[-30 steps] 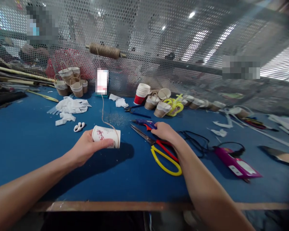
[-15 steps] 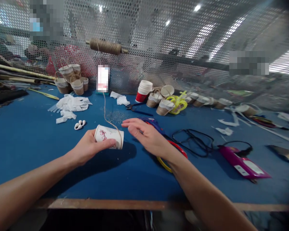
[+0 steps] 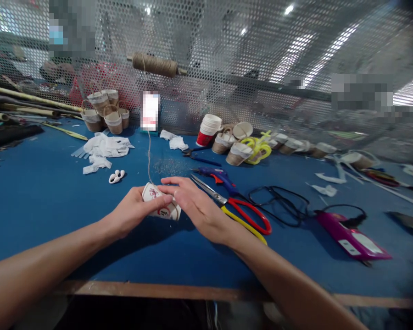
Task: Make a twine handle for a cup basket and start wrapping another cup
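Note:
A white paper cup (image 3: 165,212) with a reddish print lies tilted on its side above the blue table. My left hand (image 3: 132,208) is closed around it, thumb across the print. My right hand (image 3: 203,208) reaches over the cup's right end, its fingers stretched out and resting on the cup. Brown twine (image 3: 149,158) runs down to the cup from the spool (image 3: 154,64) on the mesh, and a strand circles the cup near its right end. Close to my right hand lie scissors (image 3: 249,211) with red and yellow handles and a blue glue gun (image 3: 220,176).
Twine-wrapped cups with handles (image 3: 113,121) stand at back left, beside crumpled white strips (image 3: 106,145). Further right are stacked cups (image 3: 209,130), pliers (image 3: 203,157) and yellow loops (image 3: 259,149). A black cord (image 3: 278,217) and a purple device (image 3: 354,236) lie at right.
My right hand has come left and down onto the cup, uncovering the scissors and glue gun. The cup has turned in my left hand, showing a different part of its print.

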Tool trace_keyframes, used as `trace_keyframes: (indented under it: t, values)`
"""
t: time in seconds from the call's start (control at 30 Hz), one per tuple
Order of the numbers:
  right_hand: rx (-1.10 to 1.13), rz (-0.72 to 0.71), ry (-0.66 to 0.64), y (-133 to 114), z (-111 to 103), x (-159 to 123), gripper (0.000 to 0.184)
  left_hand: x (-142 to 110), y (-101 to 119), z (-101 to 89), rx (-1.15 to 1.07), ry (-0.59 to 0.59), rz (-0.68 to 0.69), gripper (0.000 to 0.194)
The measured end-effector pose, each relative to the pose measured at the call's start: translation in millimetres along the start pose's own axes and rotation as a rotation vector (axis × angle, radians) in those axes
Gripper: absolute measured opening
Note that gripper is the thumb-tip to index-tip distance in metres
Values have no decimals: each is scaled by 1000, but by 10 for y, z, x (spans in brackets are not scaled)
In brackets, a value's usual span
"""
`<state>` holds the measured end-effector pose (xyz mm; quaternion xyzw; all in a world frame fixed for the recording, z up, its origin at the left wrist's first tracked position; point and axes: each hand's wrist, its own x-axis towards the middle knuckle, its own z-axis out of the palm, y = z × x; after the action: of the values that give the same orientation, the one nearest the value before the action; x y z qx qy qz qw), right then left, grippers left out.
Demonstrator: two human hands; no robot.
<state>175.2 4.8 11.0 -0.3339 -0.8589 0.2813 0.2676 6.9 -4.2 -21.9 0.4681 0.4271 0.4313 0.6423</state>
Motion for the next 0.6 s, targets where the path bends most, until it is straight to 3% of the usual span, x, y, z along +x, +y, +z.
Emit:
trace_keyframes:
  t: [0.17, 0.27, 0.4, 0.6]
  values:
    - [146, 38, 15, 11, -2, 2, 36, 14, -10, 20, -62, 18, -43, 24]
    - [375, 156, 150, 64, -50, 21, 29, 13, 9, 22, -105, 35, -73, 20]
    - [843, 388, 343, 200, -145, 45, 12, 9, 45, 17, -135, 31, -73, 17]
    - [1188, 545, 343, 334, -230, 37, 14, -1, 68, 9, -142, 65, -95, 17]
